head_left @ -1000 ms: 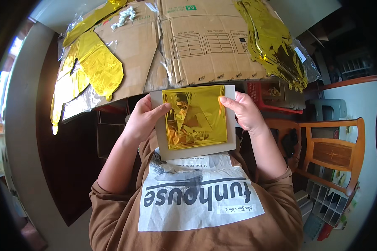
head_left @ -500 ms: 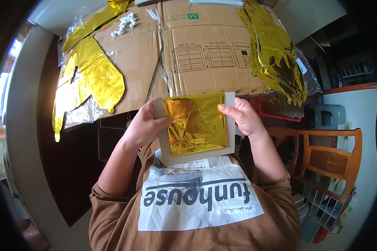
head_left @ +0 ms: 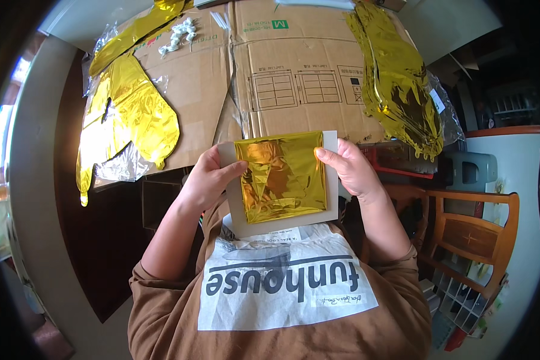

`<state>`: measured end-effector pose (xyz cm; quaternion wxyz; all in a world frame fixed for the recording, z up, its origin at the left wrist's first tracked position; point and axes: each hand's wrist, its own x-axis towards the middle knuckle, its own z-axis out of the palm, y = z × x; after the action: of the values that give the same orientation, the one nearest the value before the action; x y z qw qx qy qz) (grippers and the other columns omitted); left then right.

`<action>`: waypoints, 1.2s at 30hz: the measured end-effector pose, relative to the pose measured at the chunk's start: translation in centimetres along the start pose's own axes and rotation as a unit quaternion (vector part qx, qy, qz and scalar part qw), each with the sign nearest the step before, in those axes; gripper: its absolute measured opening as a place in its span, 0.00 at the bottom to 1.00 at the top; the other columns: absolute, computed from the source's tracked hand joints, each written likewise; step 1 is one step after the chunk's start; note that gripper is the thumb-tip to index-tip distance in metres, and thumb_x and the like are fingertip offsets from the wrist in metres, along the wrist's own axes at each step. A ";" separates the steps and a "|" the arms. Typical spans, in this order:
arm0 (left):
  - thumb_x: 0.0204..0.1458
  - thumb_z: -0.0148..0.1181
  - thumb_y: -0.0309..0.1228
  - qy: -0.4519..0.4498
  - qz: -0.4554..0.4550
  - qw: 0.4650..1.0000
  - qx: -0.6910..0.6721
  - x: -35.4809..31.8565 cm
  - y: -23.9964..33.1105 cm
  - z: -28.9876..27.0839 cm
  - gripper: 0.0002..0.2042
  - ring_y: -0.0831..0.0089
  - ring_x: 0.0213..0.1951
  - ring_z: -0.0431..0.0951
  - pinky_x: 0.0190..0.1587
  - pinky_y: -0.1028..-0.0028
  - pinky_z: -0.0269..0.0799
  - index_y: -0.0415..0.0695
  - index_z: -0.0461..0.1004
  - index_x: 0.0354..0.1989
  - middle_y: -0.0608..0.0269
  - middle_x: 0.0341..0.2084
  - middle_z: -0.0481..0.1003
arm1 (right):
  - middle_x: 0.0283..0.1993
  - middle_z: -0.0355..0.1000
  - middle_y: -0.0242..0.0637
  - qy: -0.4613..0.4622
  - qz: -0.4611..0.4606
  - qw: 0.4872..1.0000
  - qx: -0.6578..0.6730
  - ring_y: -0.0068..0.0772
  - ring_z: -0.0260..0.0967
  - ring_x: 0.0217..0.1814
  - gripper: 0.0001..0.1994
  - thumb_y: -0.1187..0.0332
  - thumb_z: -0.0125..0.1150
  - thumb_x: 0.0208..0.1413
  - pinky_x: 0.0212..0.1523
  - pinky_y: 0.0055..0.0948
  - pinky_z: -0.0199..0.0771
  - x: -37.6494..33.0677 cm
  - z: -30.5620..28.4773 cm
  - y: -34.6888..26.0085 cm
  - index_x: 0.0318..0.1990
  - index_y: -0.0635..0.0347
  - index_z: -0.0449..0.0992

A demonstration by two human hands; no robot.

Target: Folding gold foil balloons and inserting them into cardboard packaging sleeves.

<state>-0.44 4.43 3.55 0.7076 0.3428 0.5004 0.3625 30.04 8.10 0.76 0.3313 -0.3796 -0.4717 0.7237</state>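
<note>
Between my two hands is a pale grey card (head_left: 332, 180) with a gold foil balloon (head_left: 282, 180), folded into a flat square, lying on its face. My left hand (head_left: 213, 175) is closed on the card's left edge, thumb pressed on the foil's left side. My right hand (head_left: 351, 168) grips the right edge near the top corner, its thumb tip at the foil's right edge. The fingers behind the card are hidden. Card and foil are held close to my chest, at the near edge of the cardboard-covered table.
Flattened cardboard (head_left: 300, 48) covers the table. Flat gold foil balloons (head_left: 141, 108) lie at its left, and a stack of gold foil (head_left: 399, 84) at its right. White curled strips (head_left: 180, 37) lie at the back left. A wooden chair (head_left: 471, 234) and a grey stool (head_left: 471, 171) stand at the right.
The foil and card have tilted slightly, shifting the reflections on the foil. My hands keep the same hold. The table's contents appear slightly shifted in view.
</note>
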 end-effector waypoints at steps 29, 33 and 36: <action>0.63 0.58 0.24 -0.009 0.034 0.998 0.059 0.8 0.3 0.5 0.11 0.80 0.43 0.78 0.49 0.76 0.76 0.34 0.72 0.51 0.63 0.41 0.80 | 0.47 0.75 0.23 0.102 -0.050 0.993 0.021 0.14 0.68 0.48 0.10 0.68 0.58 0.68 0.54 0.21 0.67 -0.4 0.7 1.3 0.52 0.61 0.77; 0.63 0.58 0.24 -0.008 0.029 0.996 0.079 0.9 0.4 0.5 0.11 0.80 0.45 0.77 0.50 0.75 0.75 0.34 0.71 0.52 0.63 0.43 0.80 | 0.47 0.74 0.22 0.106 -0.056 0.993 -0.003 0.13 0.67 0.48 0.10 0.68 0.57 0.69 0.54 0.21 0.66 -0.6 0.8 1.3 0.53 0.61 0.76; 0.63 0.58 0.24 -0.012 0.029 0.995 0.100 1.1 0.7 0.3 0.11 0.80 0.46 0.77 0.52 0.75 0.74 0.34 0.71 0.52 0.63 0.44 0.80 | 0.49 0.74 0.23 0.096 -0.050 0.994 -0.011 0.13 0.67 0.50 0.12 0.68 0.56 0.69 0.56 0.21 0.66 -0.7 0.7 0.9 0.55 0.61 0.75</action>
<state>0.03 5.65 3.73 0.6652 0.4303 0.5153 0.3269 29.62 6.89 0.26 0.4071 -0.4269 -0.4639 0.6610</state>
